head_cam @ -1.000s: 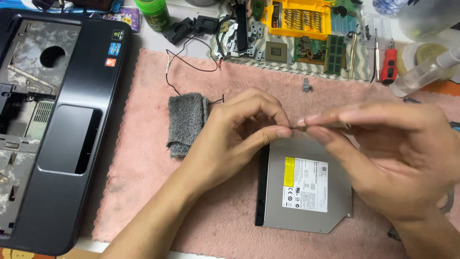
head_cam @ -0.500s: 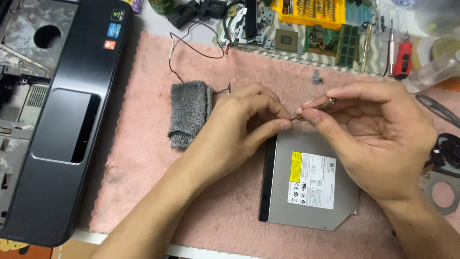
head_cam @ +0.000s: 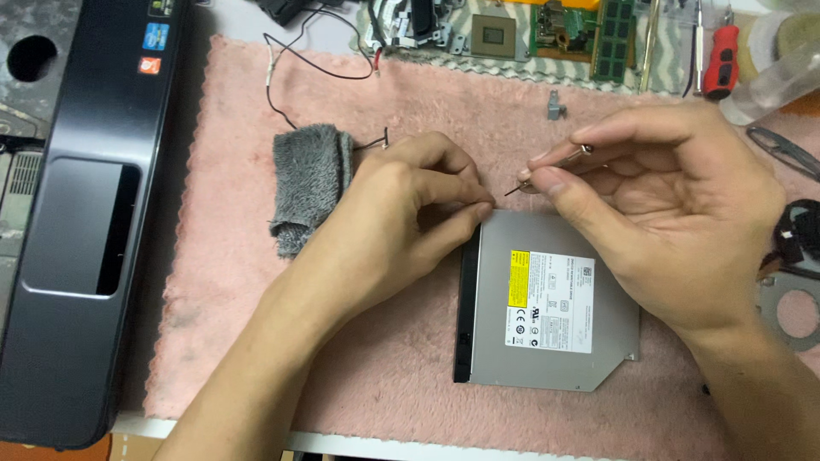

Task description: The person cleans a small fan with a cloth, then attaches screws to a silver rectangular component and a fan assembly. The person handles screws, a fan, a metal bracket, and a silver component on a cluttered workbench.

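Pin (head_cam: 518,185) between right-hand fingers (head_cam: 555,181)

2 bare hands, no gloves. Left hand (head_cam: 401,213): no ring, no watch, forearm bare to frame edge, no sleeve in view. Right hand (head_cam: 675,213): no ring, wrist and forearm bare, no sleeve. Nails short, unpainted, plain on thumb nearest pinch. Knuckle creases visible. No bands, marks or bandages.
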